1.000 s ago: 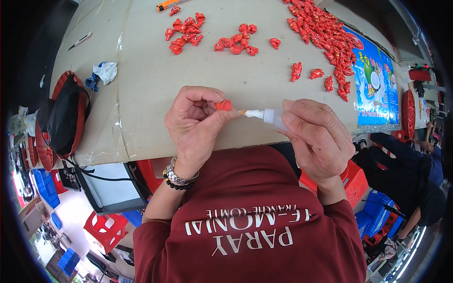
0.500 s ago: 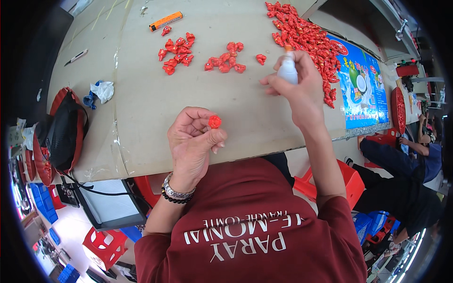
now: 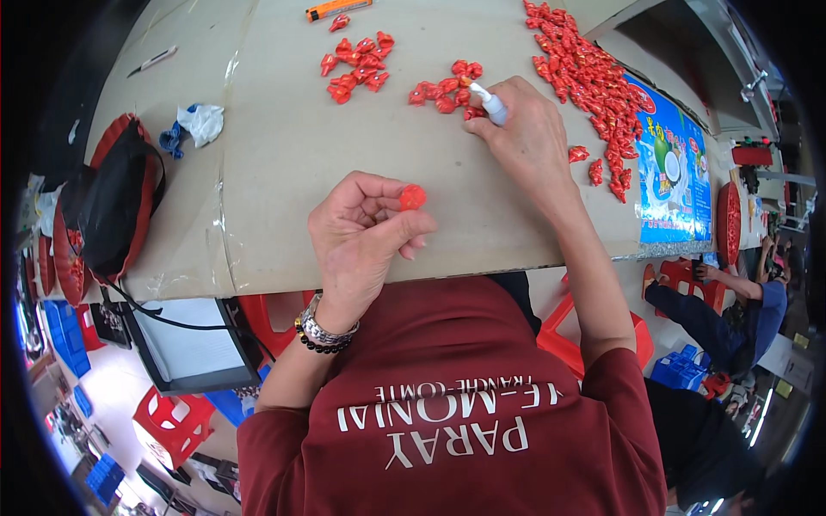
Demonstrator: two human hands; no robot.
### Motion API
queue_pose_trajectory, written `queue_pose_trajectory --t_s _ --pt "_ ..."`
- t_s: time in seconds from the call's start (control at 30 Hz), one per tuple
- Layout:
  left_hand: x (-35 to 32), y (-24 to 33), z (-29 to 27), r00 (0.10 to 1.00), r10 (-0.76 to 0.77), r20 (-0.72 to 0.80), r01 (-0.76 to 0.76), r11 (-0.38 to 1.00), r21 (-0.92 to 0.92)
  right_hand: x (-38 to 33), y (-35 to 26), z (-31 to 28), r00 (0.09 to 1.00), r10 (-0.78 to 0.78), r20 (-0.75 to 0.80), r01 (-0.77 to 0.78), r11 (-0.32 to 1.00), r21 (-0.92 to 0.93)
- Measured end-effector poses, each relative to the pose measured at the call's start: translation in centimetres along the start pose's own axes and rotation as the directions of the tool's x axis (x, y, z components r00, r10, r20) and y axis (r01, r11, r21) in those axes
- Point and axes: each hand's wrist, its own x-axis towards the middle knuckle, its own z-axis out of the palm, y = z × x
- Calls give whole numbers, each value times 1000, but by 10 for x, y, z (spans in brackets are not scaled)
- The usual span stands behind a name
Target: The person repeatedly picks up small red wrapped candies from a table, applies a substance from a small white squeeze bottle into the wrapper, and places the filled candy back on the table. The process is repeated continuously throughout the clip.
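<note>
Pinched between the thumb and fingers of my left hand (image 3: 357, 232) is a small, round, bright red piece (image 3: 412, 198), held over the near part of the table. My right hand (image 3: 527, 129) grips a small white squeeze bottle (image 3: 492, 107) with a thin nozzle. The bottle tilts, its tip pointing away and to the left, beside a middle cluster of red pieces (image 3: 446, 89); whether it touches them I cannot tell. My fingers hide part of the bottle. Farther left lies another loose group of red pieces (image 3: 358, 64).
A large heap of red pieces (image 3: 594, 82) spreads at the far right, beside a blue printed cardboard sheet (image 3: 675, 172). An orange stick-shaped box (image 3: 338, 9), a craft knife (image 3: 153, 61), crumpled white tissue (image 3: 201, 125) and a black bag (image 3: 118, 202) lie toward the left.
My right hand has moved left with the bottle, from beside the large heap to the middle cluster. My left hand keeps its pinch on the red piece. The whole view has shifted slightly.
</note>
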Motion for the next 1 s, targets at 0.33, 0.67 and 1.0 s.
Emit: queue_pose_trajectory --t_s 0.33,0.67,1.0 --pt "0 -1 5 998 48 -29 -40 974 224 -41 -29 -25 988 -119 101 39 815 578" --pt "0 -8 7 989 148 -12 -133 922 363 -47 -31 -21 948 -317 37 269 856 441" --pt "0 -16 1 923 344 175 -376 704 602 -51 -18 -18 942 -257 216 122 861 494"
